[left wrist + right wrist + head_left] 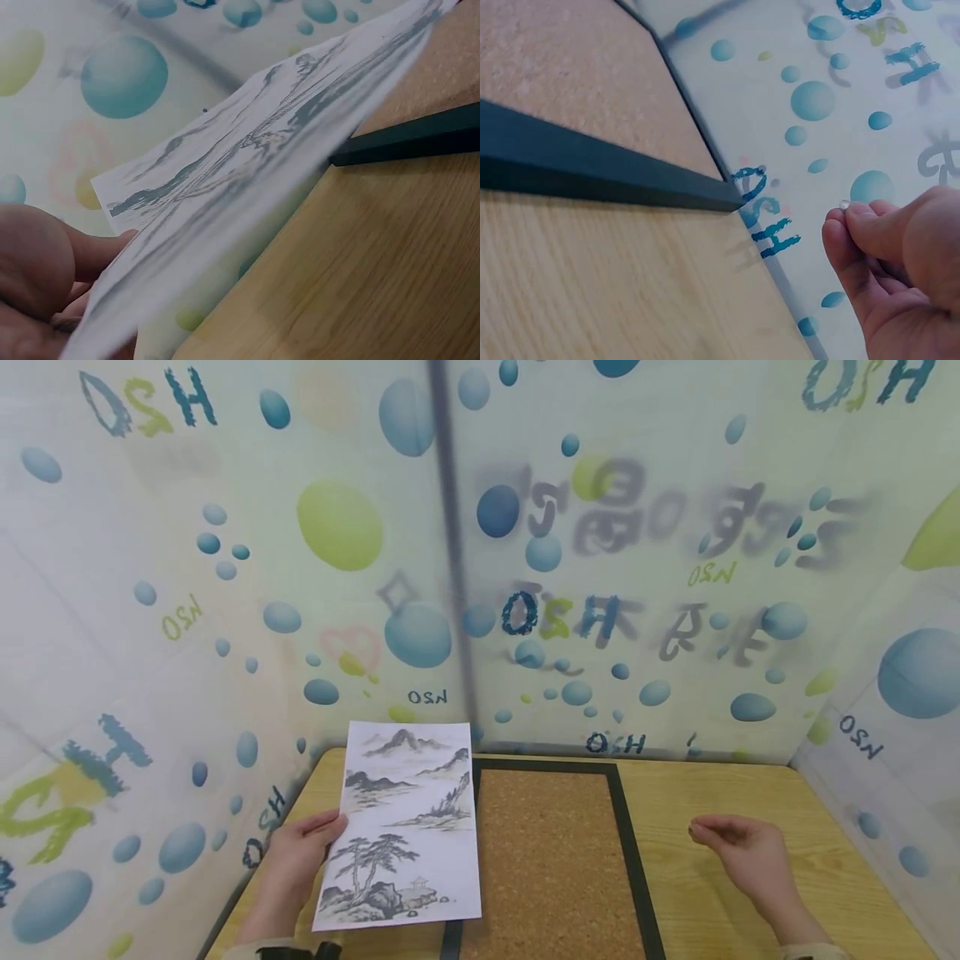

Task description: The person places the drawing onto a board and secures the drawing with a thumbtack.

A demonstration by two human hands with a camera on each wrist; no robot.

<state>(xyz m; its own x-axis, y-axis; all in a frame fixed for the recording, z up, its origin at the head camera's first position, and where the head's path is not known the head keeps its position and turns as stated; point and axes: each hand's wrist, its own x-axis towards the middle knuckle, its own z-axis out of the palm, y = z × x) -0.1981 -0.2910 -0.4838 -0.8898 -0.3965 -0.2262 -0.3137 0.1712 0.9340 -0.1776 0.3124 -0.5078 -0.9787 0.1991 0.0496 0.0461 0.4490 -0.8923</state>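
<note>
My left hand (296, 856) pinches the left edge of a white paper sheet (450, 877) printed with an ink landscape of mountains and pines. Held tilted, the sheet overlaps the left side of a black-framed cork board (551, 852) in the head view. From the left wrist, the thumb lies on the printed face of the paper (217, 172). Over the table to the right of the board, my right hand (753, 860) pinches a tiny clear, shiny thing (844, 204) between thumb and index finger; its lower part is hidden by the fingertips.
The cork board lies on a wood-grain table (832, 860). Pale curtain-like walls (660, 460) with blue and green bubbles and mirrored lettering stand close behind and on both sides. A dark frame edge (607, 165) runs across the right wrist view.
</note>
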